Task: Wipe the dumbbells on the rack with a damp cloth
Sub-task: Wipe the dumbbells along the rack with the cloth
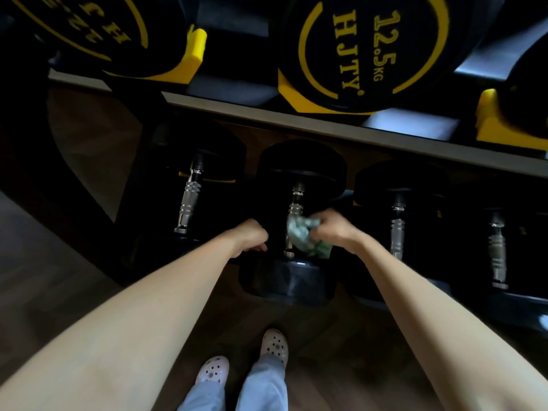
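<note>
The middle dumbbell (pixel 284 280) lies on the lower tier of the rack (pixel 326 123). Its long axis runs straight away from the person, near head toward the feet. The right hand (pixel 335 229) is the nearer one. Its grip is bunched round a greenish cloth (pixel 305 237), pressed to the right side of the chrome handle (pixel 295 207), low near the near head. The left hand (pixel 250 237) sits just left of the handle with fingers curled. In the dark, whether that grip holds anything cannot be told. The next stroke probably runs up the handle, away from the body. The upper tier carries a 12.5 KG dumbbell (pixel 370 48).
</note>
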Available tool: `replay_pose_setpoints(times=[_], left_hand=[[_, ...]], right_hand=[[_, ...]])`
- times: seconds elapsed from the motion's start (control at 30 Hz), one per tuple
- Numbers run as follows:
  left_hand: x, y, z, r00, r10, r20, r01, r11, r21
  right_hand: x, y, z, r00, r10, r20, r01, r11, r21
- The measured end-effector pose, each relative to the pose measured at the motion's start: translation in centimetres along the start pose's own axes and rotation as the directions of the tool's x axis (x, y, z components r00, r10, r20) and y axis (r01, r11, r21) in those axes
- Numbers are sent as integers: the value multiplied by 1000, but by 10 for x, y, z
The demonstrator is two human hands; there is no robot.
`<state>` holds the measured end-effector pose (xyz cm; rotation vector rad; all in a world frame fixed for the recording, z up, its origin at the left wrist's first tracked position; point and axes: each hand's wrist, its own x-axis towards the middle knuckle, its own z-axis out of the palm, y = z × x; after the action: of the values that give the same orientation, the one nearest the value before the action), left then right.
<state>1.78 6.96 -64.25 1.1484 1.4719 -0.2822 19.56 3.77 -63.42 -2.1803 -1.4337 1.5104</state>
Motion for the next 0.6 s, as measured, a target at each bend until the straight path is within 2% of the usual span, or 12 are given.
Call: replay_pose_setpoints(times=[0.07,0.1,0.17,0.23,0.33,0.4,0.6], left_hand=[[5,-4,-4,999,-30,-16,28,995,-92],[9,-6,-5,998,-50,-41,43,988,-149],[15,-10,-7,993,-90,-78,65,958,-279],[17,-15,-8,989,-118,-90,77,928,-366],[17,-18,-10,986,-130,-101,76,903,-422],[16,-18,-12,984,-141,-106,80,892,-445],[5,-12,-10,986,-124,-112,67,909,-410]], right_hand=[[14,-8,-2,972,20,-236,0,996,85],[20,-12,0,943,9,-333,9,999,53],[27,-21,8,911,-90,-403,54,993,-101],[29,-26,19,909,-226,-350,133,954,-269],[31,-26,34,930,-353,-100,269,841,-469],[28,-28,36,945,-326,37,299,808,-509],[1,-22,21,958,-161,236,252,867,-430]])
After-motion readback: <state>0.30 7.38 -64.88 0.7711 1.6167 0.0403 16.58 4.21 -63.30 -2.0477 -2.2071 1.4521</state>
